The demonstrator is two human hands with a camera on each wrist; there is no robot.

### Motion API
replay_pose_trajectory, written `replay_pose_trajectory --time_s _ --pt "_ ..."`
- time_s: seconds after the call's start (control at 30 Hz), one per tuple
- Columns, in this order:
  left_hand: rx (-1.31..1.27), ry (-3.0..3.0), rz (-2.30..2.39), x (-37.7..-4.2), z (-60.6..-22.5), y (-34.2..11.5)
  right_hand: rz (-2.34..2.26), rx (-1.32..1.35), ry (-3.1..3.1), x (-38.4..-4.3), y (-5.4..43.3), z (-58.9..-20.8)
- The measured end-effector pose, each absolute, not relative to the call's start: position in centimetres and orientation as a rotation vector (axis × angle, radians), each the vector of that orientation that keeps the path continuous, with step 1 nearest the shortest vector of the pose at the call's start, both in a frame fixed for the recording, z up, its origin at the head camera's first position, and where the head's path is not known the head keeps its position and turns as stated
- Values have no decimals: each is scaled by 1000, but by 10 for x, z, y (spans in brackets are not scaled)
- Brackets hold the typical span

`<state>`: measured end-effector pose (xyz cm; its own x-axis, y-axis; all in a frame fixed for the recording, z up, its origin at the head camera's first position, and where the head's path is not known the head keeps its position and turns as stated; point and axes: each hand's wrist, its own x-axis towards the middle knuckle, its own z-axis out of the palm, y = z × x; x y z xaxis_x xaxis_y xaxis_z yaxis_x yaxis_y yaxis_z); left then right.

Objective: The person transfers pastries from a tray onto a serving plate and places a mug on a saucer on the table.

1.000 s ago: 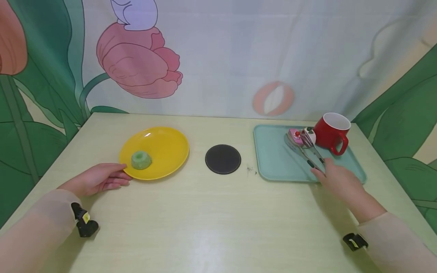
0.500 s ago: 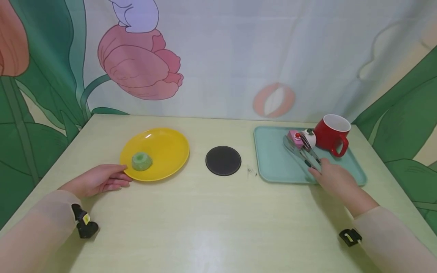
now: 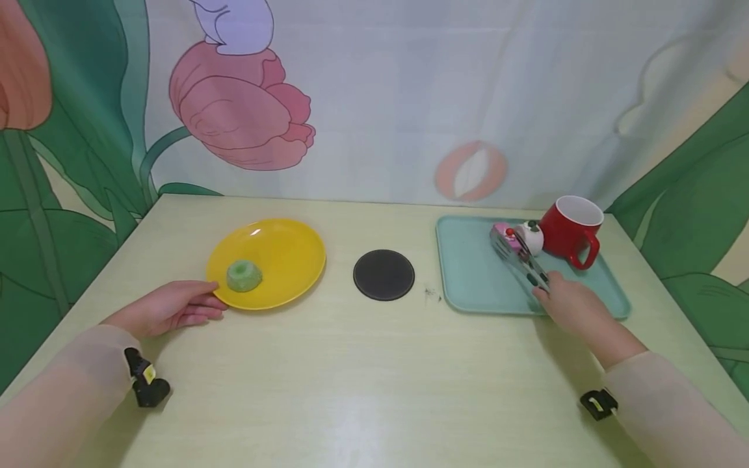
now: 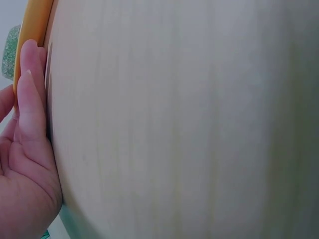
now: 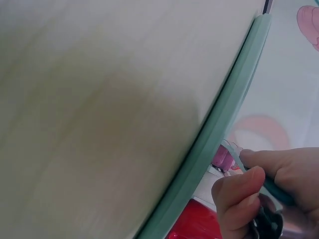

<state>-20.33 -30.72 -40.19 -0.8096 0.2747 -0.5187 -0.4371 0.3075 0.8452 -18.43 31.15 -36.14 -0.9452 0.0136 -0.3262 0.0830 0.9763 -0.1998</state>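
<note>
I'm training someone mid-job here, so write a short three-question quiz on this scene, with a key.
1. Which hand holds the metal tongs?
2. True or false: the black disc lies between the yellow plate and the teal tray.
3. The left hand touches: A) the red mug; B) the yellow plate's rim; C) the black disc.

Key: 1. The right hand. 2. True. 3. B.

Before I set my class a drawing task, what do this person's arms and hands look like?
The left hand and right hand are bare, without gloves. The left sleeve and right sleeve are long, plain and pale beige. The left wrist camera is black with a yellow label; the right wrist camera is black with a small pale-yellow mark.
</note>
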Motion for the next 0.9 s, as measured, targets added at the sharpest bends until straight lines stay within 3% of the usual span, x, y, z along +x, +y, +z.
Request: replay_pose_trajectory --time_s 0.9 --pt "-160 1997 1545 -203 -402 -306 -364 47 2836 -178 318 -363"
